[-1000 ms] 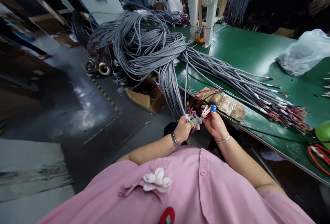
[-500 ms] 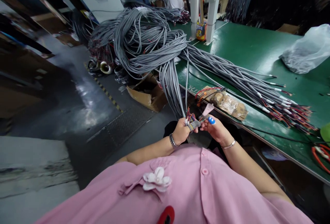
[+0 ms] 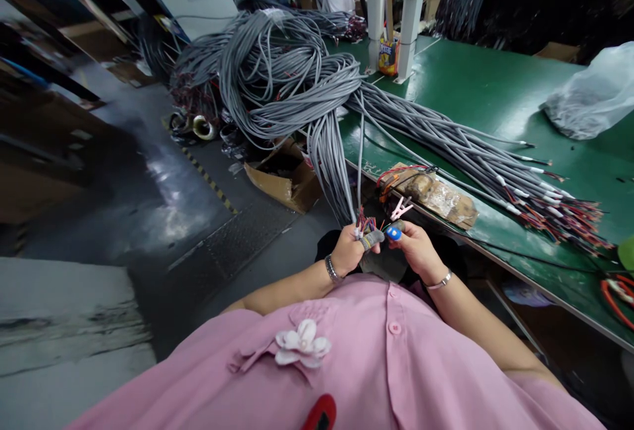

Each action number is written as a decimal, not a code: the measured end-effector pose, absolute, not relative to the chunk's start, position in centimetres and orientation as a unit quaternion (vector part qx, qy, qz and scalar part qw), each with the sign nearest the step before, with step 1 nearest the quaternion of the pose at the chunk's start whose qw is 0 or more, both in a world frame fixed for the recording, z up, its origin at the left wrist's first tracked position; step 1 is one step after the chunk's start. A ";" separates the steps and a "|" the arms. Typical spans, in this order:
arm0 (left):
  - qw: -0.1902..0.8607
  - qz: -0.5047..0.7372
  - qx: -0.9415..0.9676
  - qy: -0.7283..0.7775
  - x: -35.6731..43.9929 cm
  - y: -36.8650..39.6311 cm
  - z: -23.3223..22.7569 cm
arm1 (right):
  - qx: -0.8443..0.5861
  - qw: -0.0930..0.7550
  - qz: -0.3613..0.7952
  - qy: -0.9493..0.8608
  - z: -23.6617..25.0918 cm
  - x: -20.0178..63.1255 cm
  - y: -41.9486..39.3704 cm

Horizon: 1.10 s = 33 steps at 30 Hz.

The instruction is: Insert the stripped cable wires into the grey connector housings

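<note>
My left hand (image 3: 349, 251) is closed around the end of a grey cable (image 3: 352, 209), a grey covering on its thumb. Thin coloured wires (image 3: 366, 222) fan out above that thumb. My right hand (image 3: 413, 248), facing it, pinches at the tip of a thin wire from this bunch; a blue cover (image 3: 393, 232) sits on its thumb. Just beyond the right fingertips is a pink clip (image 3: 401, 208) shaped like a clothespin; whether the fingers hold it I cannot tell. The hanging grey cables (image 3: 327, 159) run down from the big coil to my left hand.
A large coil of grey cables (image 3: 282, 73) lies on the green table (image 3: 475, 80). More cable ends with bared wires (image 3: 559, 212) spread to the right. A taped cardboard piece (image 3: 436, 197) lies along the table edge. A plastic bag (image 3: 592, 96) rests farther right; an open carton (image 3: 282, 179) is below.
My right thumb has come down and in, closing the right fingers near the wires. The pink clip, blurred before, has turned and now shows its two legs. My left hand keeps its place.
</note>
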State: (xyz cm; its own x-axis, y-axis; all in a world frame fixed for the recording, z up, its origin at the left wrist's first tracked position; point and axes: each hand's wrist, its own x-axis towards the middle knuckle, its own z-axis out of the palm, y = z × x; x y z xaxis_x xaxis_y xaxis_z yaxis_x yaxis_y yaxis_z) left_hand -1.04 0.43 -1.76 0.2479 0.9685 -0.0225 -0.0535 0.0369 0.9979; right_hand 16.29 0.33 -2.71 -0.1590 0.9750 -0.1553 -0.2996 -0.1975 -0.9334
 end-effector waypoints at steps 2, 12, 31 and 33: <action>0.588 0.468 0.506 0.423 -0.9 0.4 -1.9 | -0.418 0.502 0.646 -0.394 -2.8 16.4 0.3; 0.588 0.499 0.489 0.408 0.1 0.4 -0.8 | -0.345 0.532 0.739 -0.227 -3.2 17.2 1.8; 0.571 0.473 0.504 0.444 1.0 0.9 -1.6 | -0.355 0.587 0.699 -0.202 -4.2 15.7 3.9; 0.572 0.468 0.505 0.444 0.9 0.9 -1.7 | -0.361 0.588 0.692 -0.215 -4.3 15.6 3.9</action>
